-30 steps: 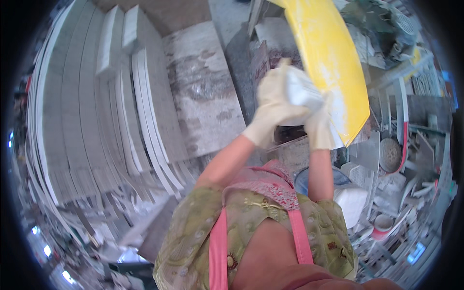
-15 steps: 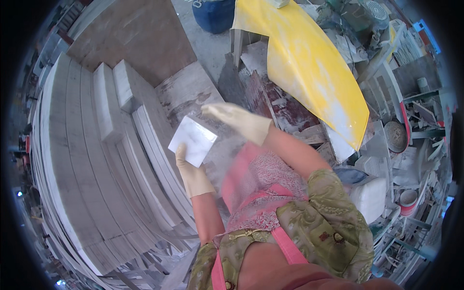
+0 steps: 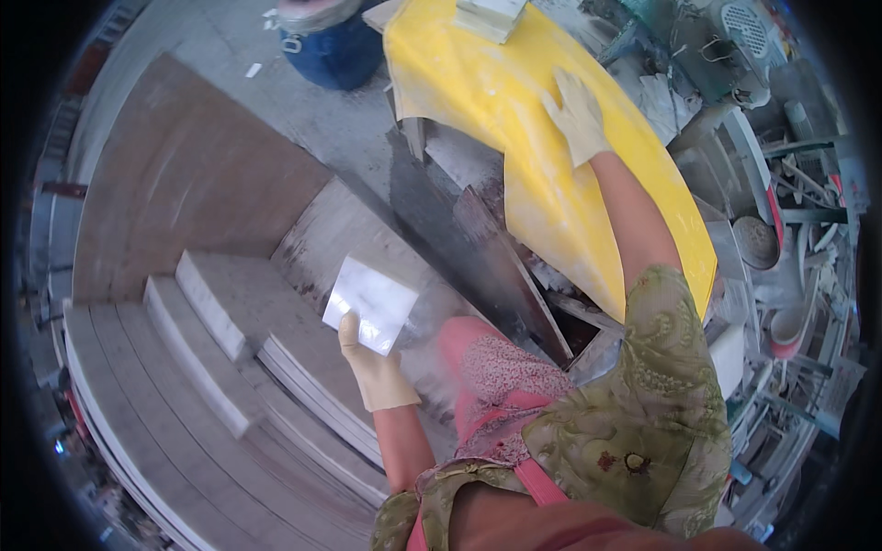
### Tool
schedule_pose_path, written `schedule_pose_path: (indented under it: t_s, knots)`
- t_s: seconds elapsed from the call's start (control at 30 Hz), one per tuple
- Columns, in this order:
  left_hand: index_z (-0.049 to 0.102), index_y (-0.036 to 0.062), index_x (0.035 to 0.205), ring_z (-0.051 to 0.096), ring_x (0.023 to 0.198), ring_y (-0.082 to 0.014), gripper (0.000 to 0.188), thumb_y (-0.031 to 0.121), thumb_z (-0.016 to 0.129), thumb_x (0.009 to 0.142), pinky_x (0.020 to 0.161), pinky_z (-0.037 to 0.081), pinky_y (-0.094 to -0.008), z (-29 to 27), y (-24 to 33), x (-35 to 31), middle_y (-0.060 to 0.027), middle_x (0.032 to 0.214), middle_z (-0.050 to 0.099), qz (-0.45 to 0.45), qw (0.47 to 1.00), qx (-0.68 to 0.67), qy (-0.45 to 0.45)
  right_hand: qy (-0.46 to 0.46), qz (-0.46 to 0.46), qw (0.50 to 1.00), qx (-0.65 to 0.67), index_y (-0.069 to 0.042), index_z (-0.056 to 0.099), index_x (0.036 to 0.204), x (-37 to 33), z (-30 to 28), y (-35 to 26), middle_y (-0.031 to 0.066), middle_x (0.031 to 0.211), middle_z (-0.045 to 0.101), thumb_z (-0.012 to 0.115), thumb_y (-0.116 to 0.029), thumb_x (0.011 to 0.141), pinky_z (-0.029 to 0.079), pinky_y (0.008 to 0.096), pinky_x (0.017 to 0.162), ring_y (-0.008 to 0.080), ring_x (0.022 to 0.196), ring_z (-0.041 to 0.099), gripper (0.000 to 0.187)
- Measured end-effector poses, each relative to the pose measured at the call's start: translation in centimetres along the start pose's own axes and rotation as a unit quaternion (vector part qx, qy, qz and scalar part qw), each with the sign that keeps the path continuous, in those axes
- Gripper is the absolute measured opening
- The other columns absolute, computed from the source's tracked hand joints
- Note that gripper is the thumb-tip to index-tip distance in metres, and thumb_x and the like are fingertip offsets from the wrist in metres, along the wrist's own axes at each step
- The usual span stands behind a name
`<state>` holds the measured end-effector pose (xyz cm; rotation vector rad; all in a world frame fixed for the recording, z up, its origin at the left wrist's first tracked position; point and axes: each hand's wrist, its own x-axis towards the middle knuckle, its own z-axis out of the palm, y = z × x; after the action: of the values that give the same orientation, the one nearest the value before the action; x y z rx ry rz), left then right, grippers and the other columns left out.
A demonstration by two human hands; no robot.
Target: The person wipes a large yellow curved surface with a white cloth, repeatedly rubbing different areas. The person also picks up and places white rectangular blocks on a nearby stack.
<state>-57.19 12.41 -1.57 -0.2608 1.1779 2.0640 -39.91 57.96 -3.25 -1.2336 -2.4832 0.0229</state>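
Observation:
My left hand (image 3: 372, 365), in a cream rubber glove, grips a square white tile (image 3: 372, 303) with a glossy face. The thumb lies over the tile's near edge; the other fingers are hidden beneath it. Out to the right, my right hand (image 3: 579, 118), gloved alike, rests with spread fingers on a yellow sheet (image 3: 533, 101) smeared with white dust. That sheet drapes over a bench-like support. At its far end sits a small stack of pale tiles (image 3: 492, 16), beyond my right fingertips.
Long pale stone slabs (image 3: 165, 413) are stacked at the left, with a brown board (image 3: 184, 184) behind them. A blue drum (image 3: 333, 50) stands at the far side. Dark planks (image 3: 510, 275) lie between slabs and sheet. Cluttered racks with a round bowl (image 3: 755, 241) fill the right.
My right hand has swung away from beside the tile, rightward onto the yellow sheet. My left hand still holds the tile. The view has shifted, bringing the far tile stack more into sight.

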Motion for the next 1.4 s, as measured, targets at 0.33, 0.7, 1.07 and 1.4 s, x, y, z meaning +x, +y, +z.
schedule_pose_path:
  t_s: [0.33,0.7,1.07,1.4]
  knots:
    - [0.040,0.0020,0.150,0.049,0.137,-0.0279,0.078,0.041,0.068,0.088,0.113,0.043,-0.0425,23.6,1.3,11.1,-0.0123,0.148,0.050,-0.028,0.990,0.106,-0.089,-0.002,0.019,0.998,-0.057,-0.003,0.047,0.145,5.5,2.7,-0.1,0.0145,0.148,0.049,0.045,-0.032,0.100,0.026,0.0471,0.119,0.0304,0.140,0.039,0.053]
    - [0.043,0.0117,0.148,0.049,0.135,-0.0299,0.074,0.042,0.071,0.087,0.111,0.041,-0.0524,42.4,-2.1,20.3,-0.0077,0.148,0.051,-0.102,0.980,-0.038,-0.168,-0.079,0.088,0.993,0.008,-0.005,0.047,0.147,6.8,0.5,-0.6,0.0132,0.150,0.048,0.055,-0.029,0.096,0.025,0.0484,0.121,0.0312,0.141,0.039,0.057]
    - [0.044,0.0164,0.147,0.046,0.135,-0.0329,0.062,0.041,0.064,0.094,0.105,0.042,-0.0589,49.9,-3.2,23.2,-0.0080,0.148,0.048,-0.096,0.979,-0.030,-0.176,-0.085,0.093,0.992,0.001,-0.005,0.049,0.145,6.7,1.1,-0.2,0.0127,0.150,0.049,0.058,-0.031,0.095,0.027,0.0500,0.121,0.0311,0.141,0.041,0.058]
    - [0.040,0.0138,0.150,0.040,0.139,-0.0337,0.058,0.033,0.062,0.100,0.114,0.038,-0.0579,51.7,-3.3,21.9,-0.0109,0.151,0.041,-0.105,0.988,0.064,-0.094,-0.120,0.123,0.983,0.062,-0.004,0.042,0.150,7.1,-0.3,-0.2,0.0134,0.155,0.044,0.055,-0.027,0.096,0.021,0.0495,0.123,0.0315,0.146,0.036,0.061]
